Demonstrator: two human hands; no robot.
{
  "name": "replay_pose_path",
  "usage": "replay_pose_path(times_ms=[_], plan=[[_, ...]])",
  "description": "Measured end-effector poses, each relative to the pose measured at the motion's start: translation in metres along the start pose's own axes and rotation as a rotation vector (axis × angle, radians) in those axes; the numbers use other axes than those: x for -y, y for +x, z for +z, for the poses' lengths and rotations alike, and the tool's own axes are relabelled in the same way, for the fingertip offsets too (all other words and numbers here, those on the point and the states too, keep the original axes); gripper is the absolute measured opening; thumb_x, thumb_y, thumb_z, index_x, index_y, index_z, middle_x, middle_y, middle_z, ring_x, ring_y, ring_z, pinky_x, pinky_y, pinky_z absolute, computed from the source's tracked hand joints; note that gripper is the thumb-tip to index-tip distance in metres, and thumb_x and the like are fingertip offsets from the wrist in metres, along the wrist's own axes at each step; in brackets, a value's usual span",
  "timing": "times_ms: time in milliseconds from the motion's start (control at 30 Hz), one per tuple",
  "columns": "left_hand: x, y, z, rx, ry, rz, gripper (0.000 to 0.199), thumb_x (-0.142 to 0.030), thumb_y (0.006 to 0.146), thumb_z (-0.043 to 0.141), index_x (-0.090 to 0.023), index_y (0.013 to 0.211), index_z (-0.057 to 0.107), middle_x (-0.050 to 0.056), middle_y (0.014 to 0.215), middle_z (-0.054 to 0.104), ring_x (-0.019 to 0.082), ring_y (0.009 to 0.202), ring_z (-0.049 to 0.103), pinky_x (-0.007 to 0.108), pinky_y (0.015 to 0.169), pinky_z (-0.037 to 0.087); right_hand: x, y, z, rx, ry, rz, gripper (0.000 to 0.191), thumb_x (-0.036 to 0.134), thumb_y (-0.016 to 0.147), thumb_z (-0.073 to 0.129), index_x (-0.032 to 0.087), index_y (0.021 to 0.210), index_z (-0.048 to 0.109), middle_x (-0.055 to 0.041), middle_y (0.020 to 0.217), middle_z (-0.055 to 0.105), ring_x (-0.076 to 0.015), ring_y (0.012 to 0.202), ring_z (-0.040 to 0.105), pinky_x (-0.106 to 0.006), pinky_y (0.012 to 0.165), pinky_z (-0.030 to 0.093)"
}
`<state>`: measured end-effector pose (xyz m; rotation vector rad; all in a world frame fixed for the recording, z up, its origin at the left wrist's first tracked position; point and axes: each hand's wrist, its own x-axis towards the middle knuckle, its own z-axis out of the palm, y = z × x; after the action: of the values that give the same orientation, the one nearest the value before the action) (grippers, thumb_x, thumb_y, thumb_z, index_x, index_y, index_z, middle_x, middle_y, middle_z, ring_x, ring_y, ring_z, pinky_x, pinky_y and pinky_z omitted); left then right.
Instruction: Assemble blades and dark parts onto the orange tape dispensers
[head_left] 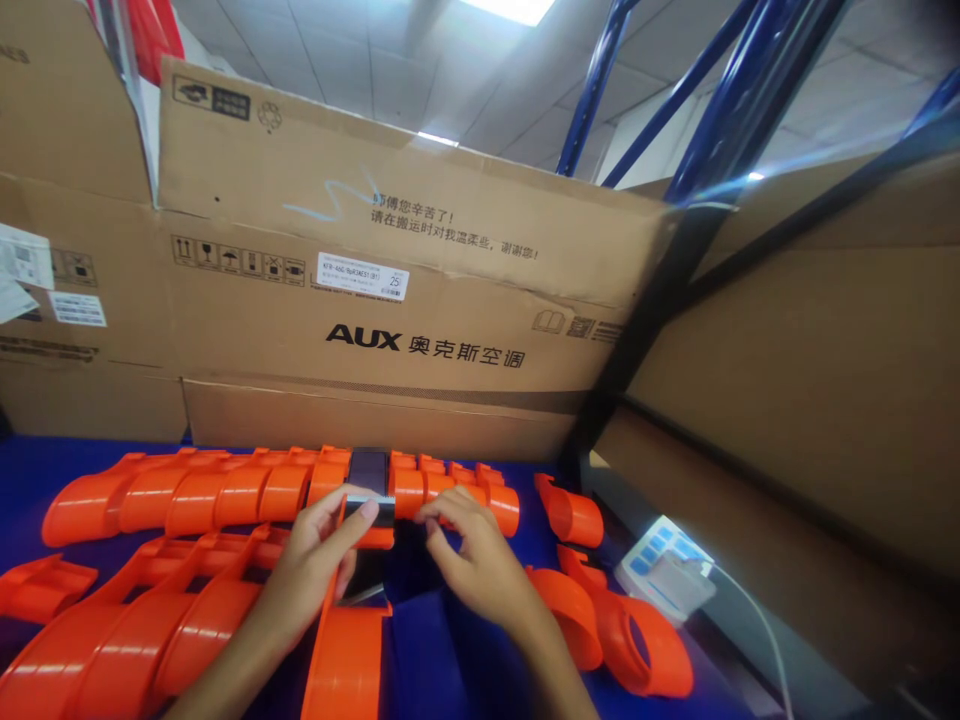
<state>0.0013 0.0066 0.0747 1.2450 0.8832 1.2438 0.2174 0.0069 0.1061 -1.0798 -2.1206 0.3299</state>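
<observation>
My left hand (322,545) is closed around an orange plastic tape dispenser (375,538), with the thumb pressed on its black front piece. A pale toothed edge runs along the top of that black piece. Just right of it, my right hand (476,555) is raised with fingers bent and thumb apart; I see nothing in it. Behind both hands stands a row of similar orange dispensers (195,500), with a dark rectangular piece (369,468) among them. Below my left hand lies another orange dispenser (345,665), its upper part partly hidden.
More orange dispensers (127,640) lie at the front left, and several curled ones (649,645) at the right. A white power strip (664,565) with a plug and cable sits beyond them. Cardboard (450,300) walls the back; a dark rack post (637,330) rises at right.
</observation>
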Motion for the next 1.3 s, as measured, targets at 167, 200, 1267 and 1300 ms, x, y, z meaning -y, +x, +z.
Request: replay_pose_path(times_ms=[167,200,1267,1300], plan=[[0.001,0.000,0.003,-0.006,0.005,-0.002,0.045,-0.060,0.089,0.065,-0.019,0.106,0.066,-0.011,0.045,0.043,0.006,0.031,0.032,0.018,0.033,0.020,0.011,-0.001,0.007,-0.091,0.162,-0.108,0.025,0.023,0.098,0.062,0.025,0.122,0.068,-0.0056,0.103,0.072,-0.0209,0.093,0.066,-0.034,0.085,0.052],[0.001,0.000,0.004,-0.005,0.001,0.003,0.045,-0.060,0.089,0.064,-0.019,0.109,0.065,-0.010,0.047,0.045,0.006,0.031,0.033,0.018,0.033,0.021,0.013,-0.002,0.010,-0.086,0.183,-0.128,0.029,0.023,0.098,0.064,0.025,0.127,0.067,-0.0058,0.104,0.072,-0.0209,0.094,0.066,-0.034,0.085,0.053],[-0.010,-0.004,0.004,-0.084,-0.117,0.045,0.044,-0.055,0.090,0.065,-0.018,0.114,0.064,-0.010,0.040,0.043,0.006,0.032,0.030,0.019,0.037,0.019,0.008,-0.002,0.027,-0.008,-0.111,-0.028,0.011,0.022,0.091,0.067,0.023,0.102,0.069,-0.0055,0.093,0.070,-0.0244,0.090,0.063,-0.037,0.081,0.050],[-0.009,-0.004,0.003,-0.076,-0.120,0.046,0.043,-0.055,0.091,0.065,-0.019,0.115,0.064,-0.010,0.040,0.043,0.006,0.032,0.030,0.019,0.037,0.019,0.010,-0.002,0.029,0.021,-0.121,-0.028,0.010,0.022,0.091,0.067,0.023,0.100,0.069,-0.0053,0.093,0.070,-0.0243,0.090,0.062,-0.037,0.081,0.050]])
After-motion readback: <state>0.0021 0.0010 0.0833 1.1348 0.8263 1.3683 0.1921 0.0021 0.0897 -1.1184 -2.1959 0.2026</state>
